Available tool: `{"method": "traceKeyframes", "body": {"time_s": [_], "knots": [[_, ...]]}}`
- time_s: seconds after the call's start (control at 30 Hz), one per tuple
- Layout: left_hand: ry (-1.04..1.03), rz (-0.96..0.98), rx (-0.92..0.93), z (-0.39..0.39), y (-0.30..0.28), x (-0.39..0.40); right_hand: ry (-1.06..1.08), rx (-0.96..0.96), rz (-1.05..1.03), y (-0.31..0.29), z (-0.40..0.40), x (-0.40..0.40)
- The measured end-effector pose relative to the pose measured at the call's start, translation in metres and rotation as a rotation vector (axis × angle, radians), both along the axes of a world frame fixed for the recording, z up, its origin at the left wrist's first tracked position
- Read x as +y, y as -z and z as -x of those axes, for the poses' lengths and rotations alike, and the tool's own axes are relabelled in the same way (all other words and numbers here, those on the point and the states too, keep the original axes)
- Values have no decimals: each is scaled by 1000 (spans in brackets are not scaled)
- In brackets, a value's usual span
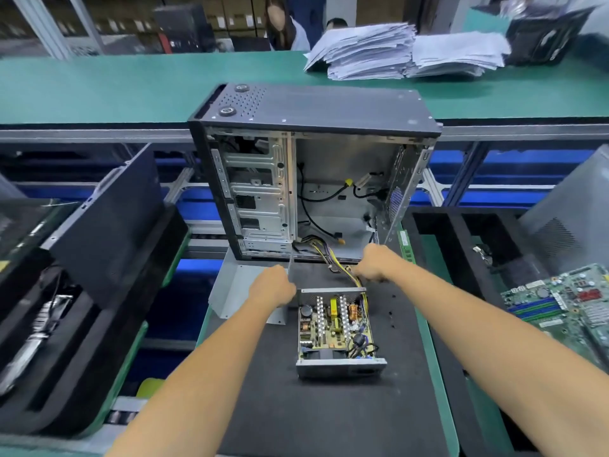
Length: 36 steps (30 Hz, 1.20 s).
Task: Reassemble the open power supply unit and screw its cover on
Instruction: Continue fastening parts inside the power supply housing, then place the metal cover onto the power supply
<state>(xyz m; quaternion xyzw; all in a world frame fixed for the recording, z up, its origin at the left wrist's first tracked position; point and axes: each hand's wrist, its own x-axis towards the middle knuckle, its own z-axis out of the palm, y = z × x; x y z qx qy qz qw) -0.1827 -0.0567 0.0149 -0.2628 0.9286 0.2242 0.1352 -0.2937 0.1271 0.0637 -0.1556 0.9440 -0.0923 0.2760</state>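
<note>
Bare circuit board shows in the open power supply unit [337,328] at the desk's [329,423] centre; at its 10 o'clock the left hand [273,286] grips the grey cover [235,288], at 1 o'clock the right hand [374,263] gathers the cable bundle [354,278]. Fitting the cover seems in hand: next, tuck the wires and lower it squarely

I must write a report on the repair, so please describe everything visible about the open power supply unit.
The open power supply unit is a grey metal tray lying flat on the black mat, coverless. Inside shows a circuit board with silvery heat sinks, a copper coil and capacitors. Yellow and black wires run from its far end to the right hand.
</note>
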Motion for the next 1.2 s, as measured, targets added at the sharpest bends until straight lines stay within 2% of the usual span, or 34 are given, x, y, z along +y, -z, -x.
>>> {"method": "traceKeyframes", "body": {"time_s": [0.07,0.13,0.37,0.47,0.63,0.73,0.87,1.07,1.2], "knots": [[23,15,-13,-3,3,2,18,-122,9,3,3,2],[20,28,-5,-4,7,3,-12,-144,-19,8,1,1],[30,81,7,-5,0,7,-154,48,-113,14,-6,-8],[-57,49,21,-5,-14,5,-175,50,-64,10,-7,-4],[-181,-22,85,-12,-40,-2,-124,167,99,-7,-16,-10],[-263,-94,149,-16,-53,-11,-149,134,231,-20,-23,-21],[-416,-219,297,-22,-73,-24,-189,66,307,-29,-35,-35],[-614,-595,491,-31,-102,-23,-149,-19,429,-31,-44,-43],[-676,-708,610,-32,-122,-11,38,-277,593,-32,-46,-37]]}}
